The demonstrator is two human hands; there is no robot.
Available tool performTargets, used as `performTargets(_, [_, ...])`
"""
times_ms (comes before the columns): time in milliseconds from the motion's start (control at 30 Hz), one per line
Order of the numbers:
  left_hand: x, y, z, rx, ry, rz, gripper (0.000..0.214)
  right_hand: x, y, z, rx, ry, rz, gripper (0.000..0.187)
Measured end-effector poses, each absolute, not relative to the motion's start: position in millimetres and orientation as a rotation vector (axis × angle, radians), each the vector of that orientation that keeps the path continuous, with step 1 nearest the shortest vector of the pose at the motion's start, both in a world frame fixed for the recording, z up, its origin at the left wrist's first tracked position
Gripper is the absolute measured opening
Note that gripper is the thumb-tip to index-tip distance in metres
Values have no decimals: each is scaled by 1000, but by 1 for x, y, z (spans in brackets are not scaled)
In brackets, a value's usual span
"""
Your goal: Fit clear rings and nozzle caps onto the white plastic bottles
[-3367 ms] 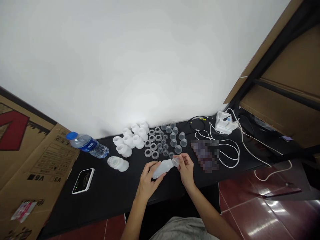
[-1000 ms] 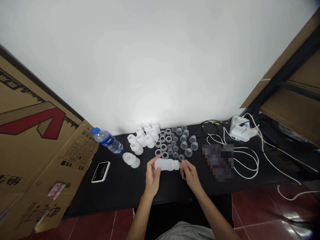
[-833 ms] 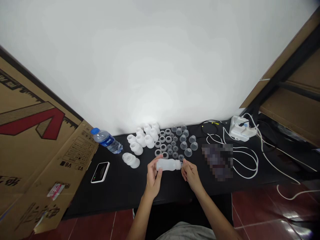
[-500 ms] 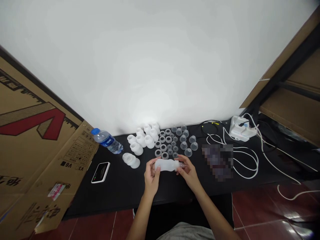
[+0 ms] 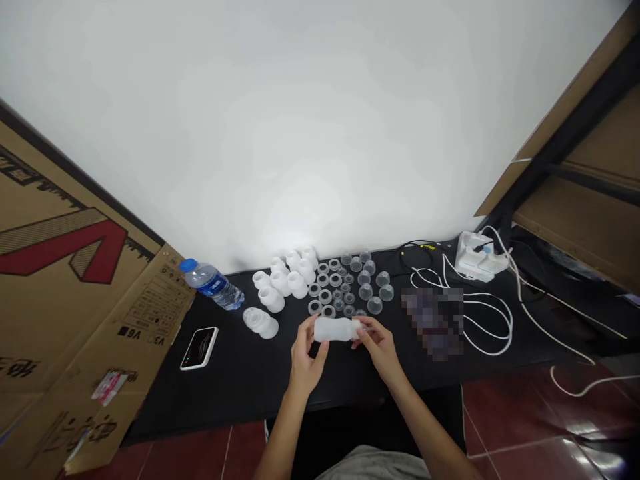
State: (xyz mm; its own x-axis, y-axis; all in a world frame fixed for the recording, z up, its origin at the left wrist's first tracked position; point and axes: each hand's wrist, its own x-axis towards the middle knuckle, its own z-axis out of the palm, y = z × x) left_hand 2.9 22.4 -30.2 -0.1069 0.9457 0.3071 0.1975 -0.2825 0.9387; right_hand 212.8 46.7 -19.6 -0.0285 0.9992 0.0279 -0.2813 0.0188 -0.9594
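Observation:
My left hand (image 5: 306,360) grips the base end of a small frosted white plastic bottle (image 5: 334,329) held sideways above the black table (image 5: 240,373). My right hand (image 5: 379,343) pinches at the bottle's neck end, fingers closed around it; what sits under the fingertips is too small to make out. Just behind the bottle lie several white bottles (image 5: 285,283), plastic rings (image 5: 325,295) and clear caps (image 5: 373,287) in rows.
A water bottle with a blue cap (image 5: 213,284) lies at the back left, a white phone (image 5: 199,347) in front of it. Cardboard sheets (image 5: 75,300) lean at left. White cables (image 5: 480,313) and a power strip (image 5: 475,260) lie at right, beside a shelf frame (image 5: 565,173).
My right hand has moved from just off the bottle's neck onto it, fingers closing there. The left hand keeps its hold on the base. The view has shifted slightly.

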Motion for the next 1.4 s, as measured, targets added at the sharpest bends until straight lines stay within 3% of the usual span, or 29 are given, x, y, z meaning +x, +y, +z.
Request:
performTargets(200, [-3,30,-29,1452,1412,1363,47,211,45,-16,-843,-1038,1377,52])
performTargets(400, [-3,25,-28,1596,1334,1370,44,216,46,-18,-913,-1022,1358,42])
performTargets(700, [2,22,-22,1809,1324,1371,44,217,49,-23,-914,-914,1354,47])
performTargets(833, [1,24,-23,1728,1342,1288,55,217,48,-19,-872,-923,1377,50])
performTargets(1400, [3,22,-16,1855,1373,1310,45,221,49,-26,-932,-1017,1289,43])
